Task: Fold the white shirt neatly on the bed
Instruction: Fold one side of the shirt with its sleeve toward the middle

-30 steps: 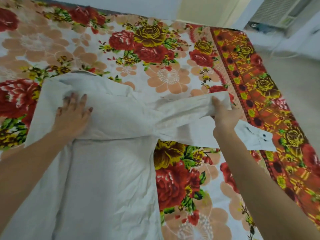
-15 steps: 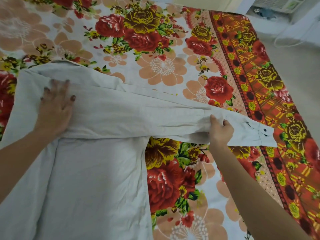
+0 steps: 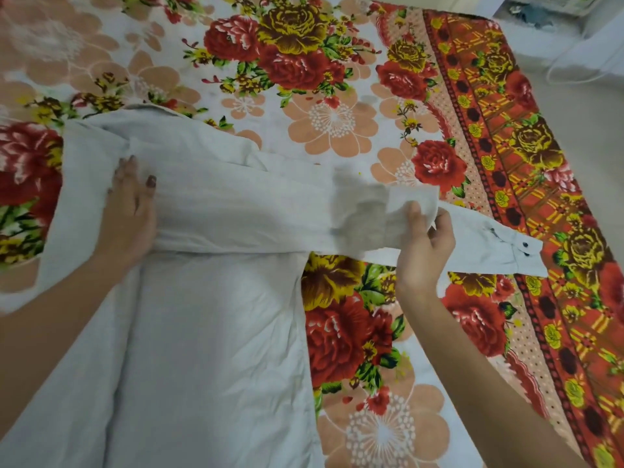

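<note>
We found the shirt point(image 3: 202, 332) lying on the bed point(image 3: 337, 130), its body spread over the near left part of the floral sheet point(image 3: 354, 332) and running off the bottom edge of the view. One sleeve point(image 3: 270, 211) stretched sideways across the top of the body and out to the right over the sheet, ending in a cuff point(image 3: 520, 251) with two dark buttons that rested on the sheet's red patterned border point(image 3: 506, 146). Our left hand point(image 3: 130, 217) lay flat, palm down, on the shirt near the shoulder end of the sleeve, fingers point(image 3: 125, 170) close together and extended, pressing the cloth and gripping nothing. Our right hand point(image 3: 425, 244) was at the sleeve's far part, just short of the cuff, and its fingers point(image 3: 413, 211) were closed on a fold of the sleeve, lifted a little off the sheet; the cloth there was blurred, so we could not tell how the fold was layered. Both forearms reached in from the lower corners. Beyond the bed's right edge lay pale floor point(image 3: 580, 136) with a white cable point(image 3: 574, 72) curving across it.
</note>
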